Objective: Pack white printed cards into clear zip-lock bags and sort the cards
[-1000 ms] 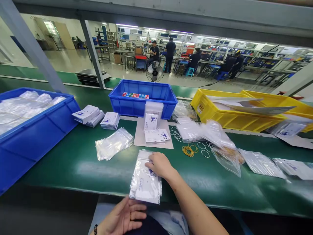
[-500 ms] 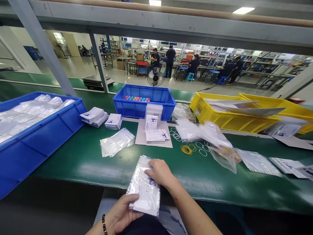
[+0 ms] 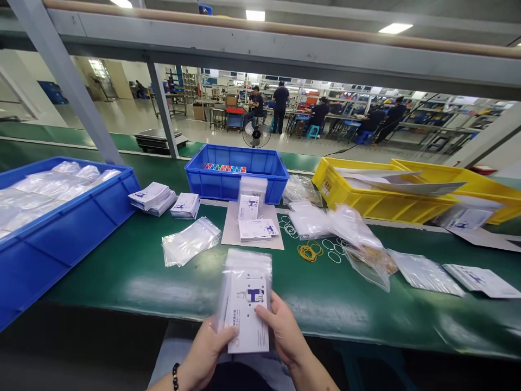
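Between my two hands is a stack of clear plastic bags with printed white cards, held upright over the table's front edge. My left hand grips its lower left side, thumb on the front. On the right side my right hand closes round it, thumb lying across the printed front. Beyond it, a pile of printed cards lies on a grey cardboard sheet, with a bagged card leaning behind. Flat empty-looking bags lie to the left, near two stacks of cards.
A blue bin of bagged goods stands left, another blue bin at the back middle. Yellow bins are back right. Rubber bands, plastic bags and more cards lie right. Several people work beyond the bench.
My right hand has moved from the top of the stack down to its right side. The stack now stands straighter, its printed front facing me, with both hands gripping it.
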